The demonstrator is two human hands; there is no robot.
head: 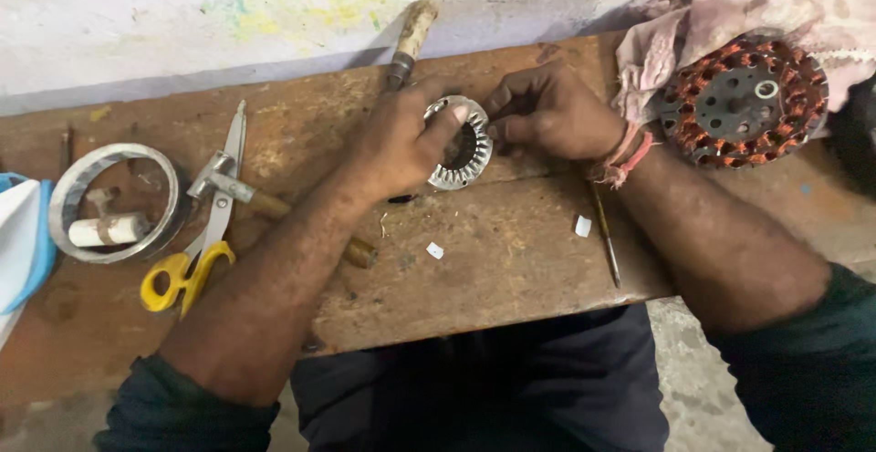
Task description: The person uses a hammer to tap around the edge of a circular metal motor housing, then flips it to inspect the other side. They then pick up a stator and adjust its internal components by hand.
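Note:
A small slotted metal stator ring (pixel 473 162) stands tilted on the worn wooden bench (pixel 511 260). My left hand (pixel 397 142) grips its left side, thumb over the top rim. My right hand (pixel 552 113) rests against its right edge with fingers curled at the slots; whatever the fingertips pinch is hidden. A red thread band circles my right wrist.
Yellow-handled scissors (pixel 196 251) and a small hammer (pixel 239 191) lie at left beside a metal ring (pixel 75 187) holding a white roll. A copper-wound stator (pixel 744 101) sits on pink cloth at right. A thin metal rod (pixel 606 233), paper scraps and a wooden-handled tool (pixel 412 37) lie nearby.

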